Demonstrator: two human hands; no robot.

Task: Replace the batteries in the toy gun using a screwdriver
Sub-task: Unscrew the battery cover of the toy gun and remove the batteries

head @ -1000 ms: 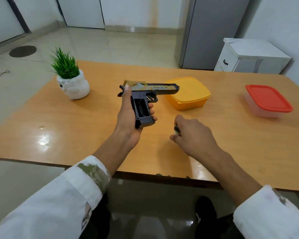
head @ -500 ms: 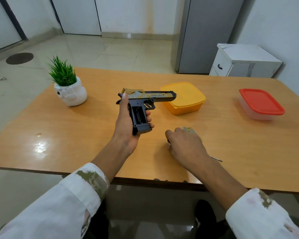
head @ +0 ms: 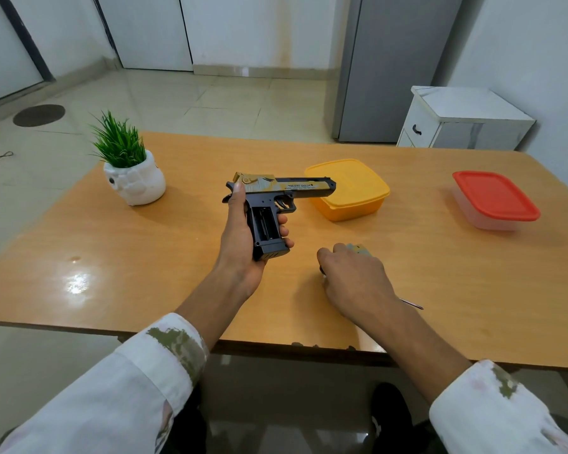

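Note:
My left hand (head: 240, 237) grips the black-and-tan toy gun (head: 276, 198) by its handle above the table, barrel pointing right. The battery compartment (head: 264, 224) in the handle is uncovered and faces me. My right hand (head: 354, 280) rests on the table to the right of the gun, fingers curled over the screwdriver. Its dark handle end (head: 322, 270) peeks out under my fingers and its metal tip (head: 413, 304) sticks out past my wrist. A small tan cover piece (head: 358, 249) lies on the table just beyond my knuckles.
On the orange wooden table (head: 145, 257) stand a potted plant in a white pot (head: 133, 181) at the back left, a yellow lidded box (head: 351, 191) behind the gun, and a red-lidded box (head: 494, 199) at the far right. A white cabinet (head: 463, 119) stands beyond the table.
My right hand has come down from just above the table and now rests on it with the screwdriver beneath. The left hand keeps the gun steady.

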